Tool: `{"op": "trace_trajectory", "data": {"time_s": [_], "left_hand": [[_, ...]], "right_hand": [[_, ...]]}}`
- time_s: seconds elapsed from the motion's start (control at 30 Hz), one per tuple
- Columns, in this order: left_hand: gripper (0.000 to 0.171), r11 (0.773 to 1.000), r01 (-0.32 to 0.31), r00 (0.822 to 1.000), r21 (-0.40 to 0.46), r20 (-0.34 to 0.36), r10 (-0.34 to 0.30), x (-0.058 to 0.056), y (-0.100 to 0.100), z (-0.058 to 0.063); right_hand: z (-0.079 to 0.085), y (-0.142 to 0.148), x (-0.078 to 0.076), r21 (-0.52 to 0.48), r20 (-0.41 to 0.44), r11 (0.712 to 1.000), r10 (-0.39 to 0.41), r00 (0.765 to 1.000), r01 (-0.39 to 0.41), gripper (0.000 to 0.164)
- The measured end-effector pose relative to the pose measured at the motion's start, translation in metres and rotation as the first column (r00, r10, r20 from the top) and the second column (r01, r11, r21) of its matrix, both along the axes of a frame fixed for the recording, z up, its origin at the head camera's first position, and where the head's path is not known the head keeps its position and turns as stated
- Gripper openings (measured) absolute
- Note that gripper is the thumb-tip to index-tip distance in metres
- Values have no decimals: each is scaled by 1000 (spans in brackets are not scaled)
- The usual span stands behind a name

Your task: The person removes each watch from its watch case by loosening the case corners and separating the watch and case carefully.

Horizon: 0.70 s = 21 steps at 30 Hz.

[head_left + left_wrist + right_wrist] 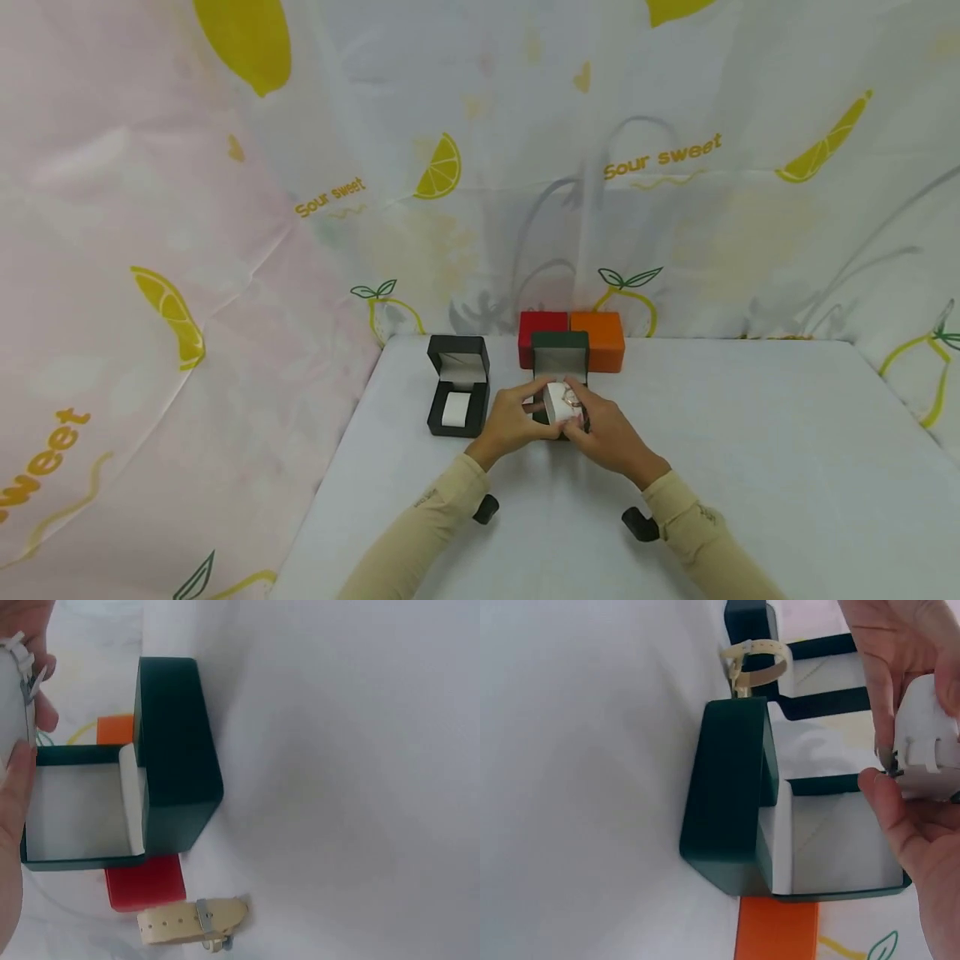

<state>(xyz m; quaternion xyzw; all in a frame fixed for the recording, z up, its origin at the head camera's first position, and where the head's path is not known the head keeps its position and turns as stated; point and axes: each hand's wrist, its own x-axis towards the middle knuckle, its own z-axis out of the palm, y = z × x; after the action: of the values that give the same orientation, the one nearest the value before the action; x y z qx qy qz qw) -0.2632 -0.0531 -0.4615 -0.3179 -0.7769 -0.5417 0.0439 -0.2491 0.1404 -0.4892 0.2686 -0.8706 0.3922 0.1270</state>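
Observation:
Both hands hold a white watch pillow (553,402) with a white-strapped watch (572,397) wrapped round it. My left hand (517,417) grips the pillow from the left, thumb and fingers spread round it. From the other side, my right hand (611,433) pinches the watch and pillow. In the right wrist view, fingertips of both hands meet at the strap (924,754) near a small dark metal part, perhaps the buckle. Below the hands stands a dark green watch box (560,354), its lid raised; the hands cover much of its base in the head view.
To the left is an opened black watch box (457,346) with a white pillow (455,409) inside. A red box (542,322) and an orange box (609,342) stand behind the green one. A beige-strapped watch (176,922) lies beside the green box.

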Motion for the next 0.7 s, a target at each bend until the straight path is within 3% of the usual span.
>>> {"op": "trace_trajectory", "data": {"time_s": [0.13,0.23,0.5,0.7], "left_hand": [[60,999,-14,1000,37,-8,15,0,0,0],[62,998,8,1000,59,1,-8,-1,-3,0],[62,982,107,977,153,167,-132,-9,-12,-4],[64,981,107,974,162,181,-136,-9,-11,-7]], "right_hand": [[2,-3,1,-16,-2,1000,-7,1000,7,64],[2,-2,0,-42,-4,999,9,1000,-9,61],[10,9,-9,-254,61,957,164,985,-144,64],[29,10,1,-234,53,958,181,982,-164,61]]}}
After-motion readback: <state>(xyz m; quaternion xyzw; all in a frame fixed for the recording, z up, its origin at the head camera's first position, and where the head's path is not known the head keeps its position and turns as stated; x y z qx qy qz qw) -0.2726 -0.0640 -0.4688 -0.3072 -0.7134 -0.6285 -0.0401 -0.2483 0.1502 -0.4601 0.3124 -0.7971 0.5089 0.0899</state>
